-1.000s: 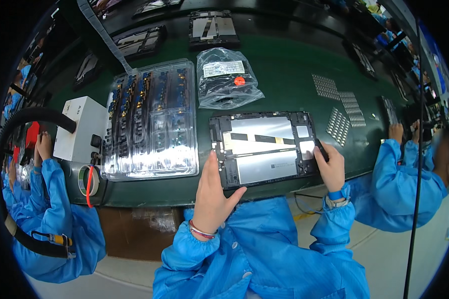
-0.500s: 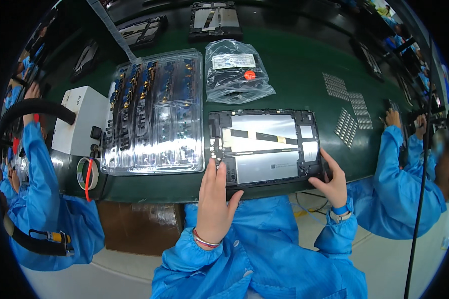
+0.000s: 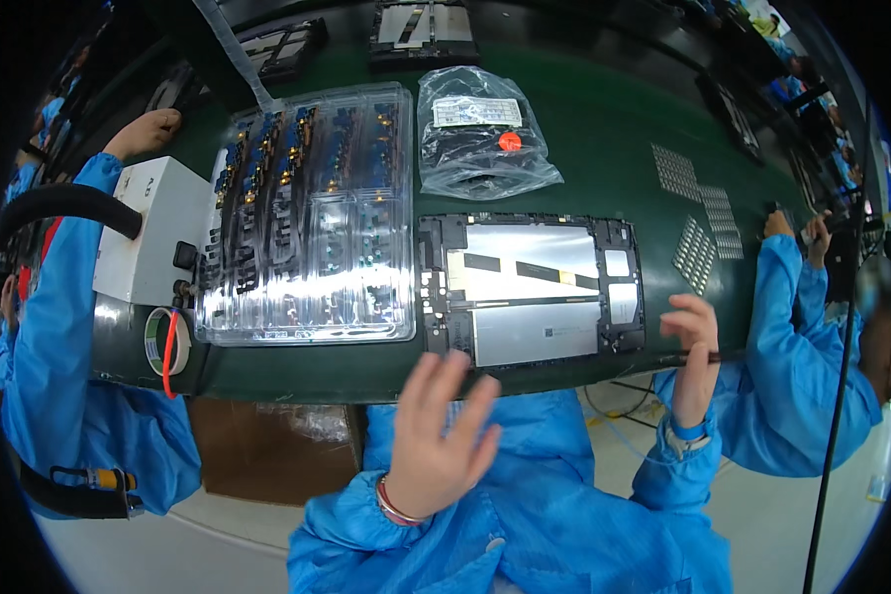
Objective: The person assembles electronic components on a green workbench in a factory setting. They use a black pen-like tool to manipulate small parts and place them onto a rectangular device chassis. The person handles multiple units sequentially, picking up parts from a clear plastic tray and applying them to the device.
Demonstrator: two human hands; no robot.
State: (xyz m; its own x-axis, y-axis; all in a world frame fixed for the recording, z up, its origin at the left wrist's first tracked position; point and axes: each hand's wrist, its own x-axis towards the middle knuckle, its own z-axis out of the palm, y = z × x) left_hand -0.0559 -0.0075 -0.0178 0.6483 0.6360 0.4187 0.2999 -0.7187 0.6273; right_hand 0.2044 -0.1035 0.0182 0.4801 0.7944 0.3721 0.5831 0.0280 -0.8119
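An opened tablet [image 3: 535, 332] lies flat on the green bench in front of me, its silver battery and black frame exposed. My left hand [image 3: 436, 436] is just off its near left corner, fingers spread and holding nothing. Beyond its near right corner my right hand [image 3: 691, 346] is raised with fingers bent. A thin dark stick-like tool [image 3: 705, 358] shows at these fingers, apparently gripped; its kind is unclear. Left of the tablet stands a clear plastic tray [image 3: 307, 332] holding rows of small circuit boards with flex cables.
A clear plastic bag [image 3: 485, 178] with dark contents lies behind the tablet. Sheets of small metallic pieces [image 3: 676, 170] are at right. At left stand a white box [image 3: 144, 243] with a black hose and a tape roll [image 3: 158, 342]. Co-workers sit on both sides; one's hand [image 3: 147, 132] reaches past the box.
Both my hands have come off the tablet: the left drew back toward me, the right lifted outward. The left co-worker's arm has reached farther over the bench.
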